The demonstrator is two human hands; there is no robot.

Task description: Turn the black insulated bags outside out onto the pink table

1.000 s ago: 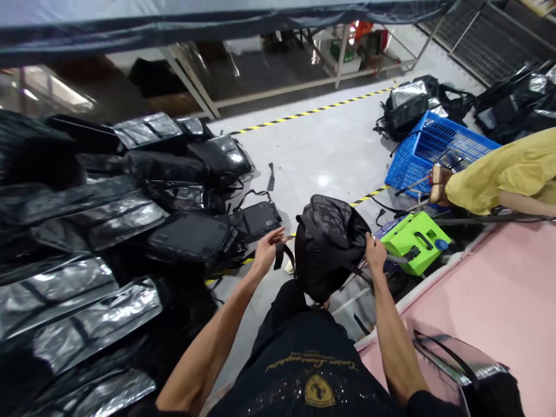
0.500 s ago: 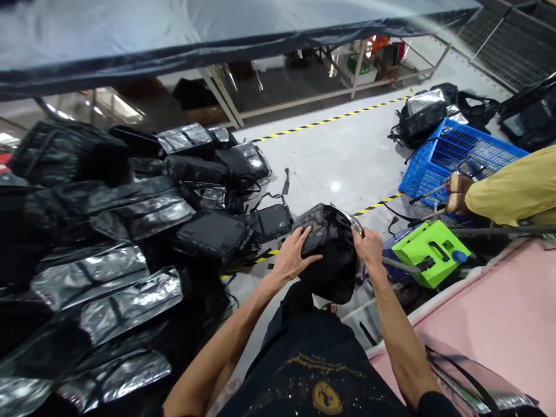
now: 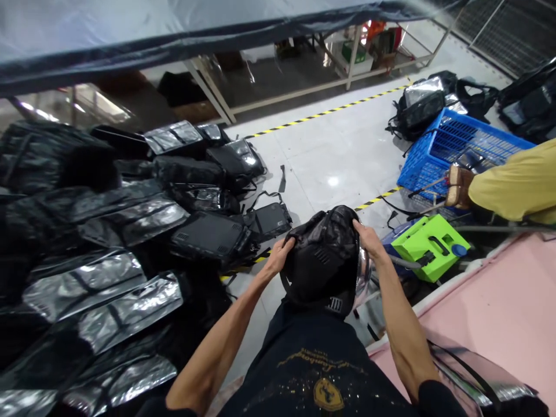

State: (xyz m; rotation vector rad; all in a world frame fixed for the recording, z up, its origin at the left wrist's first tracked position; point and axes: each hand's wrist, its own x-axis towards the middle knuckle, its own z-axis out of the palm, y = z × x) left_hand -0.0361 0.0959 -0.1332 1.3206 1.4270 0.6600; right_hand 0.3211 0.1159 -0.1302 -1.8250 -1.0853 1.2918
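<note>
I hold a black backpack [image 3: 324,258] in front of my body, its padded back panel facing me. My left hand [image 3: 281,255] grips its left edge with fingers curled. On the upper right edge, my right hand [image 3: 367,238] is closed beside a strip of clear plastic wrapping. The bag hangs over the floor between a pile of bags and a pink table.
A large pile of plastic-wrapped black backpacks [image 3: 130,231] fills the left. A pink table [image 3: 490,301] lies at right, with a green box [image 3: 428,246] and blue crate [image 3: 452,153] beyond it. A person in a yellow sleeve [image 3: 515,188] is at right. Yellow-black tape [image 3: 321,113] crosses the floor.
The backpack has been turned so its padded back panel now faces me. My left hand moved from a strap to the bag's left edge; my right hand stayed on its right side.
</note>
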